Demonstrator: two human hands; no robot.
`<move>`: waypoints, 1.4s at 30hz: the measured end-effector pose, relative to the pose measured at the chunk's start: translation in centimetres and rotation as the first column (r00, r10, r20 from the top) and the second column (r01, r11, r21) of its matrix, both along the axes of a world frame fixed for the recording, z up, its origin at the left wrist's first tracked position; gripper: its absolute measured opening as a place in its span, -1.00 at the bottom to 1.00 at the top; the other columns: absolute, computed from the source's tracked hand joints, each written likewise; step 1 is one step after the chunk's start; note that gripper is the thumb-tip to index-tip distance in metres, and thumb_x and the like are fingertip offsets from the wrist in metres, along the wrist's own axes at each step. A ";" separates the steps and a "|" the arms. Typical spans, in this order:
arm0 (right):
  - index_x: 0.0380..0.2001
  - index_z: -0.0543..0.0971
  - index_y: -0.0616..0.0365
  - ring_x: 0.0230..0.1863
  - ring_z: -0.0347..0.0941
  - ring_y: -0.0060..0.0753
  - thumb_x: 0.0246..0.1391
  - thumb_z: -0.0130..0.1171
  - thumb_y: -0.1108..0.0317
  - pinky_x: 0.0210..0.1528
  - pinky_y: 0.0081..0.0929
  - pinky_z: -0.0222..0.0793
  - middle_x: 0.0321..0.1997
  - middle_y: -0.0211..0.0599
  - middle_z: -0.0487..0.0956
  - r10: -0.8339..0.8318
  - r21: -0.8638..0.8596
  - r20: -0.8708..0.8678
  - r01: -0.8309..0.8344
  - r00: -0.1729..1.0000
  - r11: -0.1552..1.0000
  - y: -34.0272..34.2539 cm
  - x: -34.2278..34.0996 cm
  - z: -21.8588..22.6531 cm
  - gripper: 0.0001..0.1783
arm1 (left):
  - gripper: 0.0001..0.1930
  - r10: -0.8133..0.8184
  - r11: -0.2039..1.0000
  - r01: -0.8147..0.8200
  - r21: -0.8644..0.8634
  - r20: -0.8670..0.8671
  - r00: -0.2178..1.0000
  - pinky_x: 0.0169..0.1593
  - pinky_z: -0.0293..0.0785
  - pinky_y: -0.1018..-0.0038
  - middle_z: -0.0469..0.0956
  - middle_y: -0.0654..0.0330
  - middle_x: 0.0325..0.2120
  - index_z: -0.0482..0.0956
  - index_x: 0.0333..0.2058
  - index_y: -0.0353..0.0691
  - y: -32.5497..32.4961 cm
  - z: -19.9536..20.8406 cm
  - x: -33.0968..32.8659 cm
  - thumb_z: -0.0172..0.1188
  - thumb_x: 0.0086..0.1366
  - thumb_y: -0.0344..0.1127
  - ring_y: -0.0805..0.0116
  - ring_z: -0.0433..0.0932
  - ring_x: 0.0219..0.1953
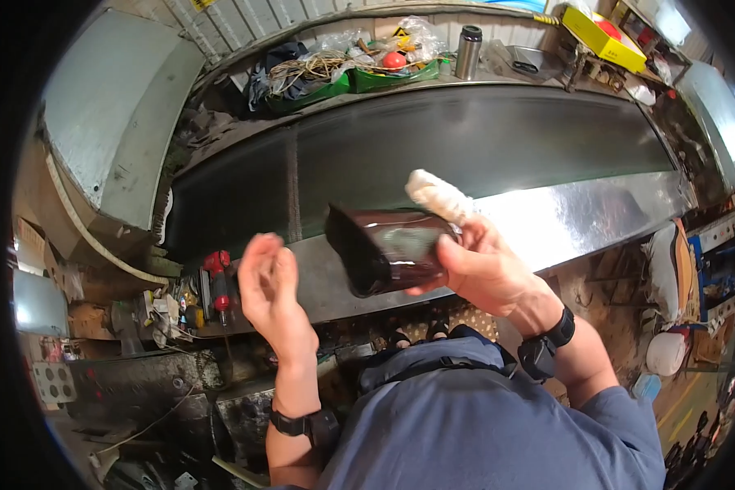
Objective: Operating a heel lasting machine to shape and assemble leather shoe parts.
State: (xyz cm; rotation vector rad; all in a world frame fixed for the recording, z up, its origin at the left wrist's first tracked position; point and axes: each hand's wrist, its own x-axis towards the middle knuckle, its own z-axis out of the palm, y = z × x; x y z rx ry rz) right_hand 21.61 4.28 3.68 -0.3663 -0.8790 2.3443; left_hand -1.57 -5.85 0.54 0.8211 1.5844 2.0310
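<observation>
Head view: right hand clamped on a glossy dark shell, thumb over its right end, hollow side leftward, held above the metal ledge. White bundle at the fingers, perhaps a cloth wrap. Left hand holds nothing, thumb and fingers apart, left of the shell. Dark belt beyond.

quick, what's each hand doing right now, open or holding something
Left hand: open, nothing visible in it.
Right hand: closed on a dark, glossy, hollow piece.
</observation>
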 end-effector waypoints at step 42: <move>0.40 0.25 0.35 -0.51 0.63 -0.22 0.24 0.36 0.13 -0.36 -0.26 0.64 -0.26 -0.09 0.68 0.042 0.031 -0.226 -0.036 0.973 0.999 1.4 0.3 -7.9 -0.16 | -0.73 -0.181 0.983 0.185 0.023 0.347 0.920 0.05 0.53 0.48 0.67 0.16 -0.05 0.64 -0.02 -0.38 3.3 1.2 -4.7 0.31 0.44 -0.32 0.44 0.59 -0.02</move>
